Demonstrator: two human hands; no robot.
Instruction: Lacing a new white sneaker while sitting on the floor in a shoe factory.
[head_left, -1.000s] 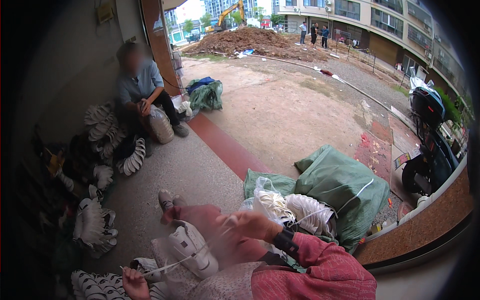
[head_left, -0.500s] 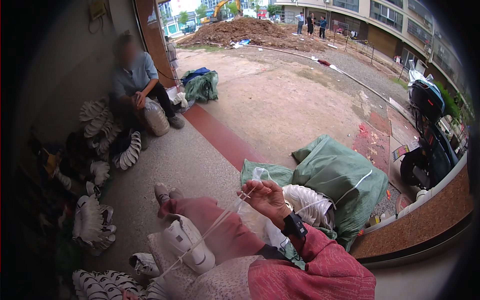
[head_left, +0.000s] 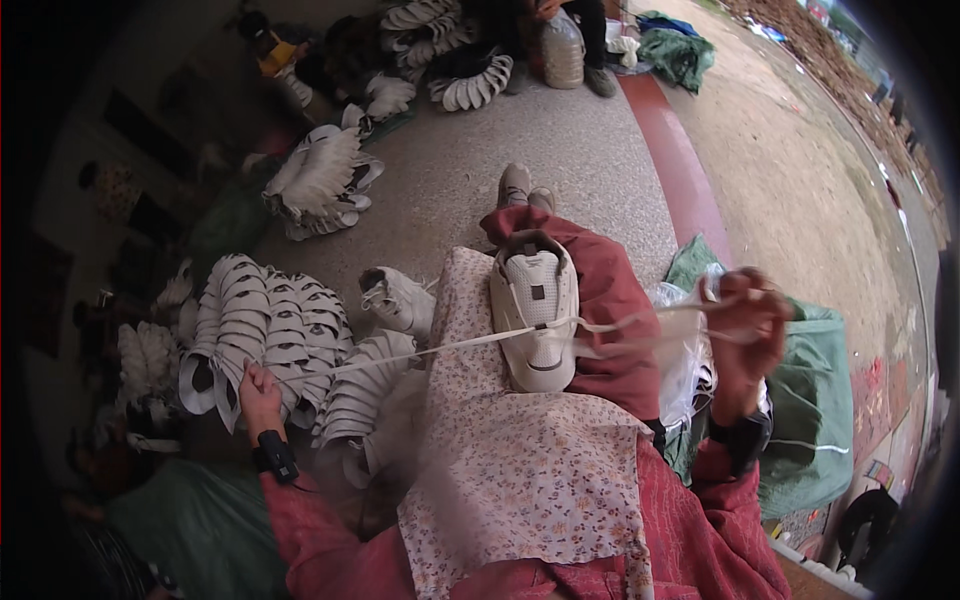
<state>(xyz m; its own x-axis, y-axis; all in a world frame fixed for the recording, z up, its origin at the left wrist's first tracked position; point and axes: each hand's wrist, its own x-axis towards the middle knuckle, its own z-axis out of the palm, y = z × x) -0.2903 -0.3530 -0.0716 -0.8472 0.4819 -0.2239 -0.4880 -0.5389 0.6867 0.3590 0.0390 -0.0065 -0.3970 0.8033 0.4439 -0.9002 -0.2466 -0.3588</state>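
A white lace-up shoe (head_left: 540, 350) lies on my lap, toe toward me, partly on a flowered apron (head_left: 530, 470) and partly on my red trousers. Its pale shoelace (head_left: 455, 347) is drawn out to both sides. Off to the left, my left hand (head_left: 262, 395) pinches one lace end, close to nested shoe uppers. On the right, my right hand (head_left: 748, 325) grips the other lace strands. Motion blurs that hand and the strands near it, so the exact finger positions are unclear.
Nested white shoe uppers (head_left: 270, 320) are heaped at my left, with another stack (head_left: 320, 180) farther off. A single white shoe (head_left: 395, 300) lies beside my lap. A green sack (head_left: 810, 410) stands at my right. Another person sits ahead beside a clear plastic container (head_left: 562, 50).
The view has swung down and left, bringing my left hand and its lace end into clear view. My right hand is still on the lace, now blurred by motion.
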